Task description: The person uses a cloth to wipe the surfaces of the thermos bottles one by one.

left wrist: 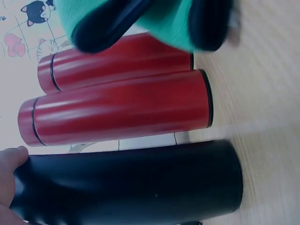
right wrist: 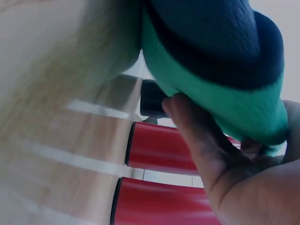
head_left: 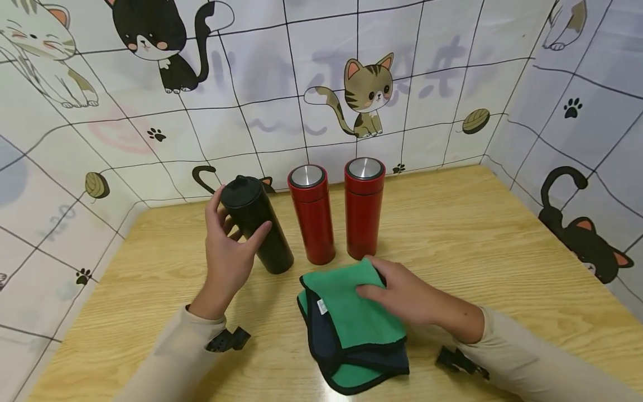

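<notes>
My left hand (head_left: 228,262) grips a black tumbler (head_left: 266,234) with a dark lid, fingers round its upper part and thumb across the near side. In the left wrist view the tumbler (left wrist: 131,183) fills the lower part, beside the two red bottles. Whether its base touches the table I cannot tell. My right hand (head_left: 404,290) pinches a folded cloth (head_left: 351,312), green and dark blue with black edging and a small white tag. Seen from the right wrist, the thumb (right wrist: 192,131) lies against the green side of the cloth (right wrist: 220,103).
Two red bottles with silver-topped lids, a left one (head_left: 313,223) and a right one (head_left: 365,215), stand upright between the tumbler and the right side of the wooden table (head_left: 452,234). Behind rises a white gridded wall covering (head_left: 271,72) with cartoon cats.
</notes>
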A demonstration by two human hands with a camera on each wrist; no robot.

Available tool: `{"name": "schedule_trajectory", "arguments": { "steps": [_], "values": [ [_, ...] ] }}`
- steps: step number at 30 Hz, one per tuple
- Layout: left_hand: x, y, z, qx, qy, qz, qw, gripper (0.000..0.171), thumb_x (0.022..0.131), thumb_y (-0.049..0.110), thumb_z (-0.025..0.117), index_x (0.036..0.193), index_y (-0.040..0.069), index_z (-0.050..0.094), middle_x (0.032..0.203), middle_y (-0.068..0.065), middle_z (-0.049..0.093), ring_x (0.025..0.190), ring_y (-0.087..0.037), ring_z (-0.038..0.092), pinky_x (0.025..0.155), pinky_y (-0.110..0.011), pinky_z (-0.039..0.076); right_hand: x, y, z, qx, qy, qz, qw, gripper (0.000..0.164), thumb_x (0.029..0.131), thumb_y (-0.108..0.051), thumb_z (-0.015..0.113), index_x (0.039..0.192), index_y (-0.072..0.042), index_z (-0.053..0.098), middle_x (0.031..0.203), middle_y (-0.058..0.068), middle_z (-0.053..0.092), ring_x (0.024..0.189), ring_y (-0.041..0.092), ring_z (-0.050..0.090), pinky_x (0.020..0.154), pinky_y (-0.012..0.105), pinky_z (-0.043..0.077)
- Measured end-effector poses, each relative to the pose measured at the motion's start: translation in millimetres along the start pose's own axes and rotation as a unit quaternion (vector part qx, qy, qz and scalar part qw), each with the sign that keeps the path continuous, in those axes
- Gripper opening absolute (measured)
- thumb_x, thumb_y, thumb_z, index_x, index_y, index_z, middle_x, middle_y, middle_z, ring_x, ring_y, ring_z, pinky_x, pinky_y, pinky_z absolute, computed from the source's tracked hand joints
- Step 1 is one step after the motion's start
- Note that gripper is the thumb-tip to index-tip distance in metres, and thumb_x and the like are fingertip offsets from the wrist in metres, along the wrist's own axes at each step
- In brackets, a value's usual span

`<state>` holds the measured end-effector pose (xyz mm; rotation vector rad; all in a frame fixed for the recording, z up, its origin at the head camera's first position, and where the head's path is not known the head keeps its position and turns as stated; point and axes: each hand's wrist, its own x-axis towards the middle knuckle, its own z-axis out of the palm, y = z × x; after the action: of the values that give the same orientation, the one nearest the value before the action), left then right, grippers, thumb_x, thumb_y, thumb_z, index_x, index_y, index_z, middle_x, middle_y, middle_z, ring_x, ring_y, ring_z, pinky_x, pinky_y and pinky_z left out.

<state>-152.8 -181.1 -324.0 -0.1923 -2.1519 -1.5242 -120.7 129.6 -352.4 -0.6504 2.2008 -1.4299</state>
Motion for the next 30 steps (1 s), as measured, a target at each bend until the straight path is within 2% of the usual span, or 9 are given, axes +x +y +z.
{"name": "schedule_trajectory", "arguments": {
  "steps": [2,5,7,9,14,19,24,30],
  "values": [
    [-6.0,1.6,-1.7,0.004,-0.001,0.005,1.0000,0.093,0.083,0.010,0.081,0.154,0.031,0.025,0.140,-0.004,0.052,0.119,-0.028,0.061,0.101,-0.049,0.052,-1,-2,-2,0.003,0.027,-0.001,1.000,0.021,0.100,-0.023,0.060,0.116,-0.011,0.054,0.109,0.008,0.065,0.097,0.020,0.067,0.080,0.032,0.058],
    [-16.4,6.4,-3.9,0.023,-0.004,0.019,0.9995,0.094,0.080,0.010,0.083,0.154,0.029,0.028,0.138,-0.001,0.055,0.117,-0.022,0.062,0.095,-0.034,0.056,-5,-7,-5,0.009,0.070,-0.008,0.997,0.026,0.099,-0.019,0.061,0.122,-0.010,0.055,0.113,0.010,0.065,0.097,0.020,0.067,0.081,0.033,0.058],
    [-24.2,12.2,-4.7,0.032,-0.007,0.036,0.9988,0.096,0.078,0.008,0.085,0.154,0.026,0.029,0.137,0.000,0.057,0.114,-0.018,0.063,0.089,-0.024,0.056,-8,-11,-6,0.013,0.097,-0.017,0.995,0.028,0.099,-0.017,0.061,0.125,-0.009,0.054,0.116,0.011,0.065,0.098,0.020,0.067,0.081,0.035,0.058],
    [-32.0,19.3,-4.7,0.039,-0.012,0.055,0.9977,0.097,0.075,0.007,0.086,0.153,0.025,0.031,0.136,0.001,0.059,0.112,-0.015,0.064,0.084,-0.019,0.055,-10,-15,-7,0.017,0.120,-0.029,0.992,0.029,0.099,-0.016,0.060,0.126,-0.008,0.054,0.118,0.012,0.065,0.098,0.021,0.068,0.081,0.035,0.058],
    [-50.1,36.2,0.2,0.052,-0.031,0.088,0.9942,0.101,0.070,0.006,0.090,0.152,0.025,0.035,0.129,-0.001,0.064,0.107,-0.011,0.065,0.076,-0.024,0.057,-12,-22,-7,0.022,0.163,-0.057,0.985,0.025,0.100,-0.014,0.060,0.123,-0.009,0.053,0.123,0.011,0.065,0.103,0.024,0.068,0.084,0.033,0.058],
    [-63.9,49.2,11.5,0.040,-0.067,0.124,0.9892,0.106,0.065,0.004,0.091,0.153,0.018,0.034,0.128,-0.004,0.064,0.110,-0.018,0.066,0.073,-0.030,0.059,-15,-25,-7,0.024,0.187,-0.065,0.980,0.027,0.102,-0.017,0.057,0.125,-0.005,0.051,0.127,0.014,0.063,0.106,0.024,0.068,0.085,0.029,0.058],
    [-70.5,58.1,27.6,0.009,-0.114,0.135,0.9842,0.106,0.066,0.010,0.092,0.153,0.015,0.032,0.131,-0.002,0.063,0.115,-0.020,0.065,0.073,-0.032,0.060,-16,-28,-7,0.029,0.195,-0.077,0.977,0.028,0.103,-0.018,0.054,0.128,-0.005,0.049,0.125,0.014,0.063,0.106,0.020,0.067,0.086,0.028,0.057],
    [-73.7,57.9,40.4,0.000,-0.144,0.146,0.9788,0.104,0.070,0.020,0.092,0.152,0.012,0.029,0.129,-0.004,0.064,0.114,-0.021,0.066,0.072,-0.032,0.061,-21,-27,-1,0.039,0.194,-0.109,0.974,0.034,0.107,-0.018,0.044,0.137,-0.005,0.038,0.132,0.014,0.056,0.113,0.010,0.063,0.090,0.024,0.056]
  ]
}}
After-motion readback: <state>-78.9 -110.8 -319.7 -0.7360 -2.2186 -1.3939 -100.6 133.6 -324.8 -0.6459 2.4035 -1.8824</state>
